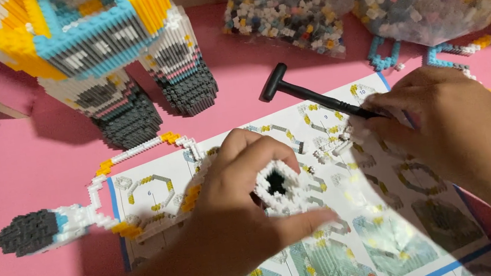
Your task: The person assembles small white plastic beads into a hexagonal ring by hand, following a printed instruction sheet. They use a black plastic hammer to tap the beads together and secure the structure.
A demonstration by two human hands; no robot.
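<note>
Pink tabletop point(30, 179) carries a tall brick-built figure point(101, 49) and an instruction sheet point(336, 252), over which the left hand point(247, 201) closes round a small white brick ring point(277, 184), likely light and crumbly, best gripped by its rim, while the right hand point(440, 125) pinches a black hammer point(309, 93).

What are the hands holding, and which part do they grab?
The left hand pinches a white brick ring around its rim. The right hand grips a small black hammer by its handle's end.
</note>
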